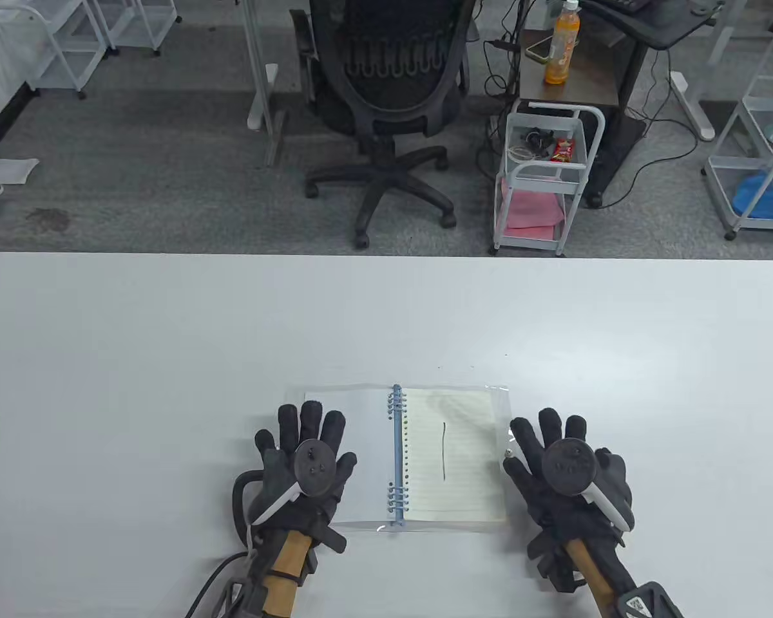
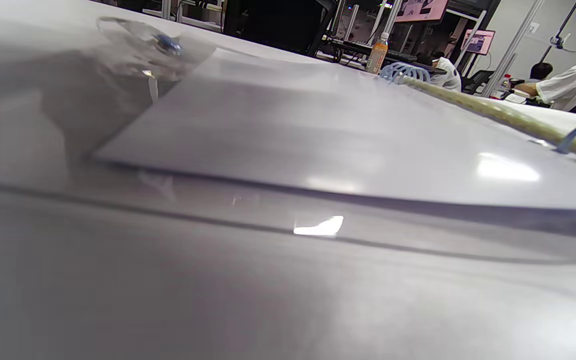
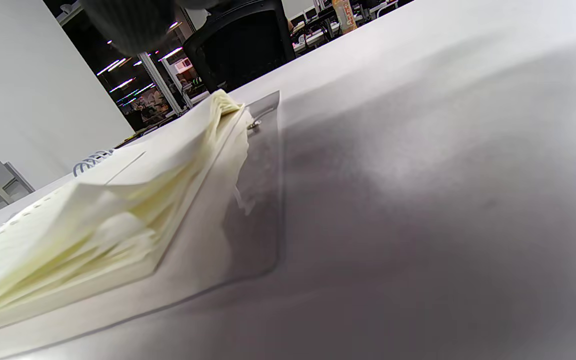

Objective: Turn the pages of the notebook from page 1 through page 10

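A spiral notebook [image 1: 451, 450] lies open near the table's front edge, its clear cover [image 1: 361, 463] folded out to the left. The right page is cream, lined, with one dark vertical stroke. My left hand [image 1: 309, 460] rests flat with fingers spread on the clear cover's left part. My right hand [image 1: 570, 470] rests flat on the table just right of the notebook, its thumb at the cover's edge. The left wrist view shows the cover [image 2: 318, 135] and blue rings. The right wrist view shows the page stack's [image 3: 118, 210] fanned edge.
The white table [image 1: 167, 360] stretches wide on both sides and behind the notebook. Beyond its far edge stand a black office chair [image 1: 386, 96], a small white cart [image 1: 544, 180] and a side table with an orange bottle [image 1: 562, 45].
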The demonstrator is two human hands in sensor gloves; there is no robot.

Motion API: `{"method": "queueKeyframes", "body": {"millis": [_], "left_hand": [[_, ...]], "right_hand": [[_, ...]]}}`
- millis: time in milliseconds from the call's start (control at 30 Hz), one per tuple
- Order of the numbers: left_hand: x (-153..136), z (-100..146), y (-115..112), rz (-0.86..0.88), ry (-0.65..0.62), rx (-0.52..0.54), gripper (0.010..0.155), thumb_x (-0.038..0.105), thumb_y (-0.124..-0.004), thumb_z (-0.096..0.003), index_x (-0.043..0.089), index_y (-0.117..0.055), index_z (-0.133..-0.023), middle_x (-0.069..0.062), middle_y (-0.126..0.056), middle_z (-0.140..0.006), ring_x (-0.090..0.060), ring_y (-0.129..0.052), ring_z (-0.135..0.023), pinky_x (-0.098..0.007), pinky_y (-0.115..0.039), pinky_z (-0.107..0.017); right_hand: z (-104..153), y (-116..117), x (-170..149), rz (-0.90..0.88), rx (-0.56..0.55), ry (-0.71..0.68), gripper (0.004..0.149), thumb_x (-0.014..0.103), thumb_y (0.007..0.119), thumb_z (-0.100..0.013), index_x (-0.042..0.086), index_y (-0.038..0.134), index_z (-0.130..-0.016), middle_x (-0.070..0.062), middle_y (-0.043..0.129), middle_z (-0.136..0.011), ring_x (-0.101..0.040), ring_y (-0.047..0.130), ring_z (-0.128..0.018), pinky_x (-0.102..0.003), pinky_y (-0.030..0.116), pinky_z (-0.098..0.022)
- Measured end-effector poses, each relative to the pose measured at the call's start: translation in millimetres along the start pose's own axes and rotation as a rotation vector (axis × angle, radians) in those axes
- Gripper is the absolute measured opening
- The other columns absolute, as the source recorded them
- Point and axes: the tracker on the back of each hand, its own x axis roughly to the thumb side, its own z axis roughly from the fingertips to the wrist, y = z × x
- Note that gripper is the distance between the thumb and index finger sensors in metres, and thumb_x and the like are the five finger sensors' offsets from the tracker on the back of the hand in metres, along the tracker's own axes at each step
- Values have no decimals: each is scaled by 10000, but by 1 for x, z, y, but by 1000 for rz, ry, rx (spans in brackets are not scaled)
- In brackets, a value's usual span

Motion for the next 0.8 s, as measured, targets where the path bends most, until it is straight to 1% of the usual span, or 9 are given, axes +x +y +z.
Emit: {"method": "queueKeyframes", "body": {"millis": [167, 267, 300, 367, 400, 433, 533, 700, 800], "left_hand": [[0, 0, -1, 14, 3, -7, 703, 679, -403, -598, 444, -72, -1171, 57, 105, -1182, -233, 223, -1053, -541, 98, -652], [0, 1, -1, 17, 6, -5, 704, 681, -401, -597, 443, -69, -1171, 55, 103, -1182, -235, 222, -1052, -541, 97, -652], [-1, 0, -1, 24, 8, -11, 705, 679, -401, -599, 440, -65, -1171, 46, 107, -1182, -236, 224, -1051, -542, 98, -652], [-1, 0, 0, 36, 8, -12, 706, 680, -399, -599, 440, -59, -1170, 48, 114, -1178, -235, 231, -1048, -542, 101, -650], [0, 0, 0, 39, 5, -11, 707, 681, -399, -598, 440, -59, -1169, 51, 113, -1178, -235, 229, -1049, -542, 100, -651], [0, 0, 0, 43, 2, -11, 706, 680, -399, -598, 439, -63, -1171, 52, 111, -1180, -235, 227, -1050, -542, 99, -651], [0, -1, -1, 57, -3, -24, 707, 678, -397, -600, 435, -63, -1173, 53, 109, -1180, -237, 227, -1050, -542, 100, -650], [0, 0, -2, 80, 1, -49, 704, 675, -391, -600, 433, -66, -1175, 48, 109, -1181, -240, 226, -1050, -542, 101, -649], [-1, 0, -3, 87, 7, -54, 704, 674, -391, -601, 431, -67, -1176, 52, 107, -1182, -242, 225, -1052, -542, 100, -649]], "right_hand": [[0, 1, -1, -1, 0, 8, 585, 530, 519, -612, 380, 228, -1097, 4, -12, -1157, -305, -145, -977, -718, 9, -566], [-1, 1, 0, 18, -24, 15, 580, 520, 534, -614, 349, 280, -1106, 12, 43, -1169, -369, -26, -1023, -732, 57, -580], [-1, 0, 1, 21, -38, 6, 575, 514, 547, -614, 335, 315, -1109, 17, 70, -1173, -404, 59, -1043, -744, 112, -599], [-6, -5, 10, 60, -106, -33, 570, 507, 574, -610, 295, 397, -1109, 12, 166, -1187, -494, 402, -1036, -741, 412, -624], [-8, -7, 15, 78, -140, -54, 563, 498, 588, -608, 279, 436, -1104, 3, 209, -1191, -507, 616, -939, -671, 559, -600], [-13, -9, 23, 113, -183, -80, 559, 495, 597, -605, 261, 476, -1098, -24, 265, -1193, -459, 801, -741, -585, 681, -521], [-25, -9, 47, 234, -215, -131, 551, 501, 603, -599, 249, 529, -1084, -60, 420, -1183, -240, 918, -387, -428, 807, -270], [-58, 12, 78, 316, 27, -141, 507, 484, 587, -606, 319, 501, -1077, -28, 441, -1177, -163, 910, -294, -367, 813, -195], [-76, 24, 80, 338, 84, -92, 488, 482, 591, -602, 301, 581, -1055, -40, 515, -1152, -141, 905, -244, -349, 811, -154]]}}
